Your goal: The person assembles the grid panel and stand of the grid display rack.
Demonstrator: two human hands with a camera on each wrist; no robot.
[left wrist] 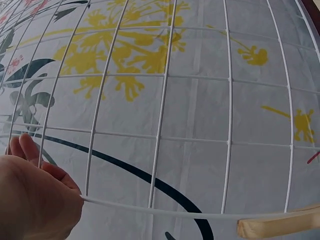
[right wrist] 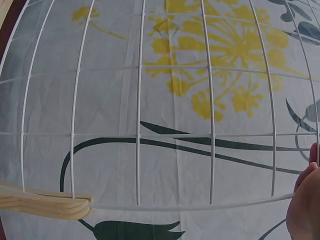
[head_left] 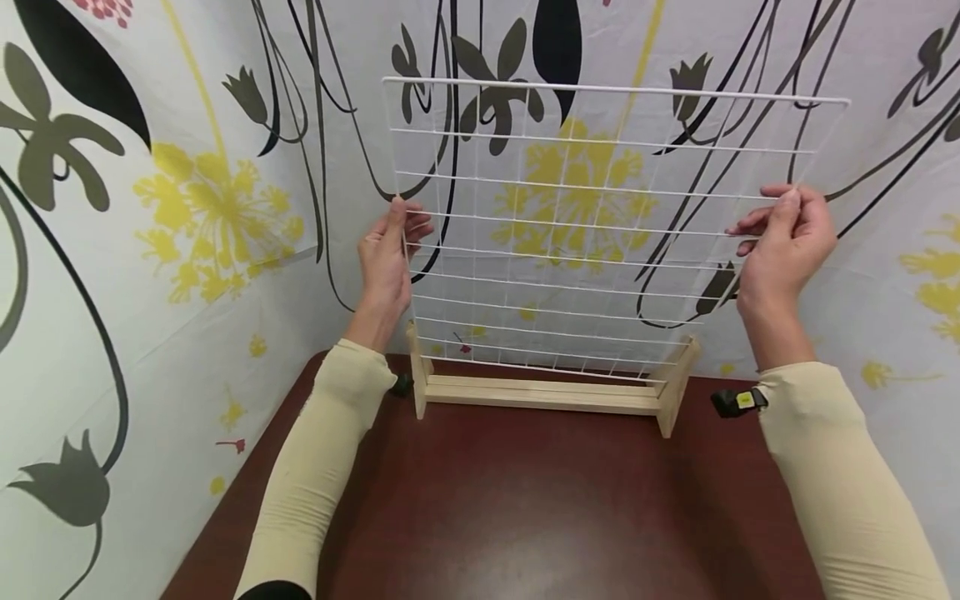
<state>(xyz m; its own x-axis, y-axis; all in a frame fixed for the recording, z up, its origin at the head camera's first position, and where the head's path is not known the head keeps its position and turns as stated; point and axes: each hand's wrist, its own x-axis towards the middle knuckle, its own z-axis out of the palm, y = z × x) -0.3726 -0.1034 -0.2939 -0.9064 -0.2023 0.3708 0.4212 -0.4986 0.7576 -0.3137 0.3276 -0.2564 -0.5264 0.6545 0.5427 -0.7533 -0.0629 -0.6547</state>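
A dark reddish-brown table (head_left: 525, 500) stands in a corner hung with pale sheeting printed with yellow flower heads, grey tulips and black stems. At the far edge of the table sits a light wooden base (head_left: 543, 392) with a short upright post at each end. A white wire grid panel (head_left: 600, 225) stands upright in it, its lower edge down between the posts, its flat face turned toward the person and its top edge running left to right.

The left hand (head_left: 386, 258) grips the panel's left side wire, fingers (head_left: 416, 225) curled round the rim and thumb pressed along it. The right hand (head_left: 783, 242) pinches the right side wire, fingers bent over the edge. Both forearms wear cream sleeves.
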